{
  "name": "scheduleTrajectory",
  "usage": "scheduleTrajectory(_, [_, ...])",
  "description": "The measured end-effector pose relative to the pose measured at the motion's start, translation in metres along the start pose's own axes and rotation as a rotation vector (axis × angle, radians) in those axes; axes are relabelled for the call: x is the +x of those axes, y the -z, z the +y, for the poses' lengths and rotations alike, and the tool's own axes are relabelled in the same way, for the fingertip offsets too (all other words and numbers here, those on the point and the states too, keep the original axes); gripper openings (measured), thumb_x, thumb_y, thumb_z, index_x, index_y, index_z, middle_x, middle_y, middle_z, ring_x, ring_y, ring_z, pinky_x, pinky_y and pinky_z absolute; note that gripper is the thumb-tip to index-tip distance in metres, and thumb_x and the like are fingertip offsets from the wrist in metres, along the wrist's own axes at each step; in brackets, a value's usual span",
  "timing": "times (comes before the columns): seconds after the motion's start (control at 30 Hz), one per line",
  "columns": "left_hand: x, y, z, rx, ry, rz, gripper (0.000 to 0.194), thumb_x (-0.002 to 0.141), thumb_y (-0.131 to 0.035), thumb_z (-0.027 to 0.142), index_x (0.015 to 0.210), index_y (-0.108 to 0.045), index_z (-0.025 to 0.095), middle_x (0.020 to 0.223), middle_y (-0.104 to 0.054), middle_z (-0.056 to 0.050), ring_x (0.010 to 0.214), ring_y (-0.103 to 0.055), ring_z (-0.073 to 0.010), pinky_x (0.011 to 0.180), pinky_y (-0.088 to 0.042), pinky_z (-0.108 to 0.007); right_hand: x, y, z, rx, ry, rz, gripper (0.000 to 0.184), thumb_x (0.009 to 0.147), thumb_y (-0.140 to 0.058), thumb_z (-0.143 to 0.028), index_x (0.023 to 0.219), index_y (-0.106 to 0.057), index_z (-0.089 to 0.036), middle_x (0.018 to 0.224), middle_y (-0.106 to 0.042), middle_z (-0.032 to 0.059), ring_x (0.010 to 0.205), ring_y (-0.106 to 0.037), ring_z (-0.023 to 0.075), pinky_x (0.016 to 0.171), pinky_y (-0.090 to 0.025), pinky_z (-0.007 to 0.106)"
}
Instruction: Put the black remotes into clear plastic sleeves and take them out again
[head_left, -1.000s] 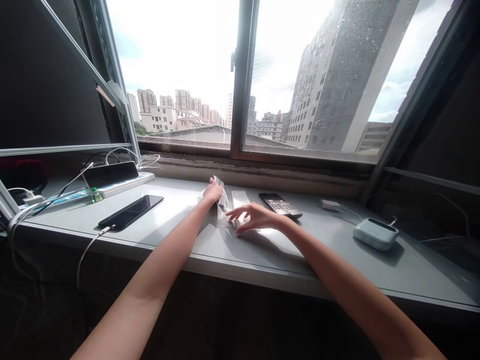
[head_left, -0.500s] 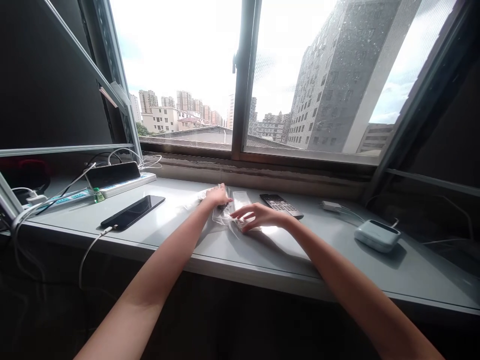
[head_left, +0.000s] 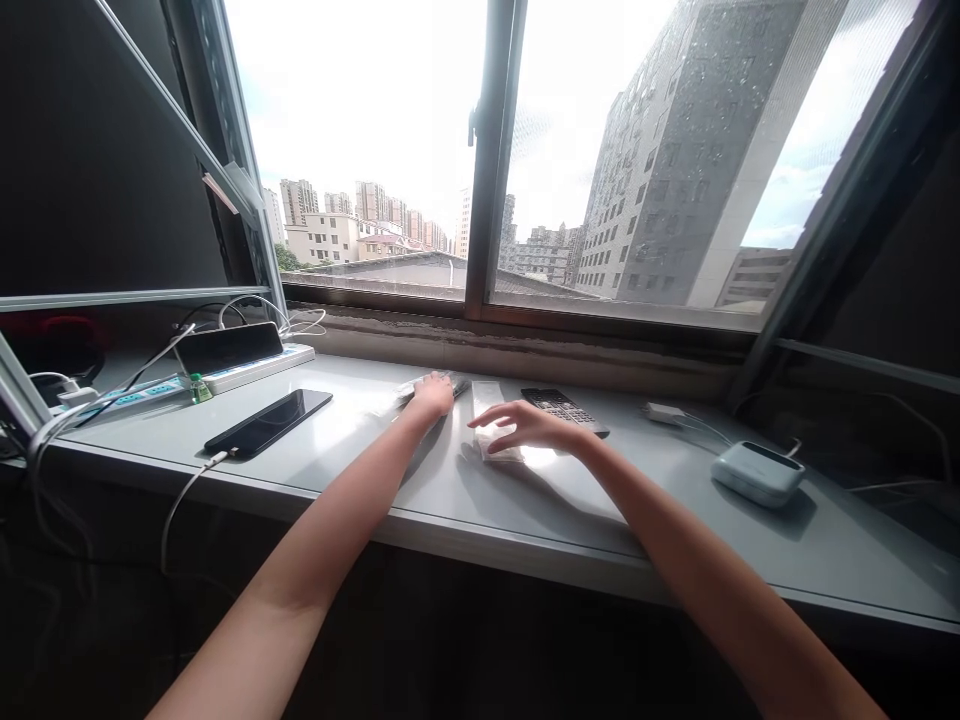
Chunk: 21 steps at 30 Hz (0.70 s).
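At the middle of the desk, my left hand [head_left: 433, 393] is closed on a clear plastic bag [head_left: 406, 390] that shows on both sides of the fingers. The bag's contents look greyish, but glare hides what they are. To the right, my right hand [head_left: 529, 426] arches with fingers apart over a flat, whitish clear package [head_left: 487, 393]. Its fingertips hover at or just above the package; whether they touch it I cannot tell. Just behind the right hand lies a dark calculator [head_left: 562, 408] with rows of light keys.
On the left, a black phone [head_left: 268, 425] with a white cable lies near a power strip [head_left: 259, 370], a second phone [head_left: 232, 348] and a small green bottle [head_left: 199, 389]. A pale rounded device [head_left: 757, 472] and a white plug [head_left: 664, 412] sit right. A window stands behind.
My left hand has drawn the plastic bag away from the right hand, so bare desk shows between them. The right hand has stayed nearly in place, its fingers a little raised.
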<state>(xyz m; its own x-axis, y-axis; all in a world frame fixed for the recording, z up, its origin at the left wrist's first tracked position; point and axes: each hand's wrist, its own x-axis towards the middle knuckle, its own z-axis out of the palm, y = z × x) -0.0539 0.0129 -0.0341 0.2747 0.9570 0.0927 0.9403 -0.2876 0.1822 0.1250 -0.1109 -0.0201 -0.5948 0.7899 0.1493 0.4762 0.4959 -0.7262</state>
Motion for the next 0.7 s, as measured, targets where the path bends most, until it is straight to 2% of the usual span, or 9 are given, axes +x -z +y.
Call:
scheduleTrajectory(0.13, [-0.003, 0.001, 0.002, 0.124, 0.028, -0.006, 0.055, 0.088, -0.047, 0.02, 0.143, -0.043, 0.018, 0.149, -0.039, -0.021, 0.134, -0.038, -0.0348, 0.104, -0.035, -0.047, -0.004, 0.008, -0.004, -0.094, -0.029, 0.036, 0.057, 0.071, -0.081, -0.041, 0.124, -0.068, -0.027, 0.135, -0.06, 0.006, 0.126, -0.052, 0.0287, 0.109, -0.037, 0.04])
scheduleTrajectory(0.23, [-0.004, -0.001, 0.002, 0.169, 0.022, 0.017, 0.053, 0.09, -0.043, 0.019, 0.143, -0.043, 0.017, 0.15, -0.037, -0.022, 0.134, -0.038, -0.0342, 0.103, -0.036, -0.046, -0.005, 0.012, -0.001, -0.148, -0.103, -0.007, 0.063, 0.069, -0.082, -0.04, 0.128, -0.065, -0.028, 0.142, -0.054, 0.0052, 0.131, -0.048, 0.0291, 0.112, -0.034, 0.039])
scheduleTrajectory(0.37, [0.0, -0.006, -0.001, 0.225, -0.025, 0.107, 0.055, 0.091, -0.039, 0.017, 0.146, -0.042, 0.014, 0.154, -0.031, -0.021, 0.143, -0.023, -0.035, 0.112, -0.021, -0.052, -0.005, 0.013, 0.004, -0.148, -0.168, -0.079, 0.063, 0.072, -0.08, -0.042, 0.13, -0.064, -0.024, 0.142, -0.055, 0.0072, 0.134, -0.045, 0.0288, 0.112, -0.033, 0.037])
scheduleTrajectory(0.43, [0.003, -0.008, -0.004, 0.209, 0.008, 0.061, 0.059, 0.095, -0.034, 0.022, 0.153, -0.031, 0.016, 0.159, -0.021, -0.02, 0.147, -0.012, -0.0368, 0.113, -0.011, -0.059, -0.005, 0.014, 0.006, -0.138, -0.162, -0.113, 0.059, 0.076, -0.075, -0.046, 0.129, -0.065, -0.021, 0.142, -0.055, 0.0086, 0.135, -0.045, 0.0287, 0.113, -0.033, 0.036])
scheduleTrajectory(0.53, [0.008, -0.009, -0.01, 0.145, 0.063, -0.059, 0.06, 0.099, -0.025, 0.034, 0.158, -0.017, 0.024, 0.162, -0.014, -0.017, 0.148, -0.007, -0.0403, 0.11, -0.007, -0.068, -0.003, 0.015, 0.007, -0.132, -0.157, -0.16, 0.054, 0.082, -0.068, -0.052, 0.126, -0.067, -0.02, 0.146, -0.05, 0.0089, 0.134, -0.047, 0.0283, 0.111, -0.036, 0.035])
scheduleTrajectory(0.6, [0.01, -0.01, -0.014, 0.129, 0.072, -0.079, 0.06, 0.099, -0.024, 0.037, 0.158, -0.018, 0.025, 0.162, -0.015, -0.017, 0.148, -0.008, -0.0409, 0.109, -0.008, -0.07, -0.003, 0.014, 0.007, -0.132, -0.16, -0.159, 0.05, 0.085, -0.065, -0.05, 0.125, -0.068, -0.02, 0.146, -0.049, 0.0087, 0.133, -0.048, 0.027, 0.109, -0.038, 0.034])
scheduleTrajectory(0.7, [0.015, -0.012, -0.019, 0.129, 0.081, -0.043, 0.059, 0.098, -0.027, 0.034, 0.157, -0.022, 0.025, 0.161, -0.016, -0.018, 0.147, -0.011, -0.0412, 0.108, -0.01, -0.071, -0.002, 0.011, 0.005, -0.132, -0.166, -0.107, 0.039, 0.09, -0.06, -0.041, 0.119, -0.071, -0.018, 0.142, -0.054, 0.0088, 0.129, -0.053, 0.0252, 0.106, -0.041, 0.031])
